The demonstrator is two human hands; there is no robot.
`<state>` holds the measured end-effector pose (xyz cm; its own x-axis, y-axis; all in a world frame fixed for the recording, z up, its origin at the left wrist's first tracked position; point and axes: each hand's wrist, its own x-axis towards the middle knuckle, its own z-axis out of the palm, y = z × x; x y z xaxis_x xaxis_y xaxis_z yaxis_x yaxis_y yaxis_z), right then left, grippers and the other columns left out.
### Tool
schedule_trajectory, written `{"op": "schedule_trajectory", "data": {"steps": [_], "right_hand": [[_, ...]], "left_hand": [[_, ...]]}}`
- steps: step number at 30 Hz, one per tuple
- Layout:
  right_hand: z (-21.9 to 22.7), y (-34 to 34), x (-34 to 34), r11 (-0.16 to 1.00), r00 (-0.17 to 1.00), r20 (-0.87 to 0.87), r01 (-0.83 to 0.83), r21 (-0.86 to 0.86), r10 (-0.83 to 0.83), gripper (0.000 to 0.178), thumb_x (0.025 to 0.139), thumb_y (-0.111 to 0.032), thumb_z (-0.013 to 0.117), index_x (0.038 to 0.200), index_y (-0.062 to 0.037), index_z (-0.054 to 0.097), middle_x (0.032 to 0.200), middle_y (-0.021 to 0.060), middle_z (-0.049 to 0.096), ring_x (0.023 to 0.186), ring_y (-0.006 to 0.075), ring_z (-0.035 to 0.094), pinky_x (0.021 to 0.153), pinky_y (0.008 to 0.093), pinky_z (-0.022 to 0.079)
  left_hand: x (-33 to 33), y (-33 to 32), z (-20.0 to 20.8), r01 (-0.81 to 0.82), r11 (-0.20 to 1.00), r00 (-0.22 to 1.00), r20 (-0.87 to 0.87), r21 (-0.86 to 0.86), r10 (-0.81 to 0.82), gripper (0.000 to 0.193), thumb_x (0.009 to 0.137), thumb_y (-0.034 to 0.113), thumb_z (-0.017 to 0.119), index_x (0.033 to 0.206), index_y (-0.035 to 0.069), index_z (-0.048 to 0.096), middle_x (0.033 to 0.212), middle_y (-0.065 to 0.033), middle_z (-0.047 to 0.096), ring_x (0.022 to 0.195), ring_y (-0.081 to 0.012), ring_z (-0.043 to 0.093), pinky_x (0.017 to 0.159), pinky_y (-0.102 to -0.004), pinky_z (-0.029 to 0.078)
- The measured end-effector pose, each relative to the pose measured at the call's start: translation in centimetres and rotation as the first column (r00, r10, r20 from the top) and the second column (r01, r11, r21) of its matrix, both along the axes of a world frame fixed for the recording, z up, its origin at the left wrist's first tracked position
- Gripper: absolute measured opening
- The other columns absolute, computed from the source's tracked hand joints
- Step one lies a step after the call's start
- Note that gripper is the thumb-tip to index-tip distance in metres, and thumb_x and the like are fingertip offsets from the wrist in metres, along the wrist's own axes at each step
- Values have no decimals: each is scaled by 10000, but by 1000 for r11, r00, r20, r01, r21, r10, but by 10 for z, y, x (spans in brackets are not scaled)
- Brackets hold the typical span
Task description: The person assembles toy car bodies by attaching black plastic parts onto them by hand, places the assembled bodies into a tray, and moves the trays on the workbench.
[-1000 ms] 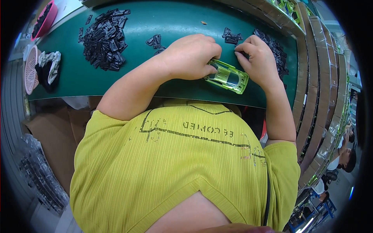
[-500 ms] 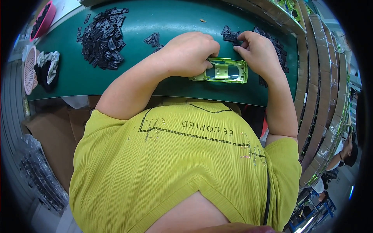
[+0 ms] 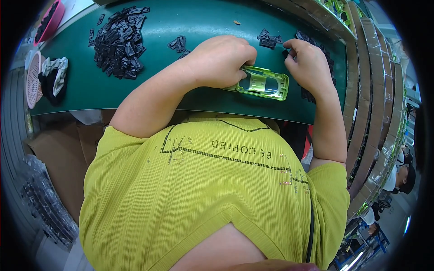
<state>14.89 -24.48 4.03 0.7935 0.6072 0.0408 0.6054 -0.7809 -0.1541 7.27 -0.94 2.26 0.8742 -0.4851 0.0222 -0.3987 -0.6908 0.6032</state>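
My left hand is closed on the left end of a bright green toy car shell, whose open inner side with clear window pieces faces up. Beyond the shell, to its right, my right hand pinches a small black plastic part between thumb and fingertips; most of that part is hidden. A few similar black parts lie in a small cluster just left of my right fingertips. More black parts spread behind and beside the right hand, partly covered by it.
On the green tabletop a large heap of black parts lies at the left, with a few loose black parts nearer the middle. A pink basket with cloth stands at the left edge. Cardboard-edged racks border the right.
My right hand has drawn back slightly to the right from the small cluster, a black part now in its fingertips. The car shell has turned a little, its right end nearer me.
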Motion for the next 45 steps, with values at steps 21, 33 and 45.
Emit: {"op": "schedule_trajectory", "data": {"steps": [21,33,45], "right_hand": [[-12,13,-60,735,986,-70,-64,675,150,112,833,15,721,939,-21,723,840,89,675,733,190,663,664,273,512],[-18,21,-66,814,993,42,-116,570,113,81,775,-22,750,849,-40,724,754,100,657,677,271,645,613,338,507],[-21,23,-63,830,993,64,-119,544,101,68,788,-13,760,847,-27,728,773,104,689,679,224,674,622,287,524]], "left_hand": [[6,2,-6,-103,964,954,-300,-244,26,197,801,26,728,982,-9,661,858,-126,678,795,-217,657,722,-330,529],[8,3,-5,-148,956,940,-336,-254,56,181,810,34,762,961,-18,677,818,-107,682,759,-184,654,696,-307,529],[14,2,-8,-164,950,932,-358,-266,61,175,796,28,770,937,-26,683,817,-109,695,758,-176,661,695,-306,538]]}}
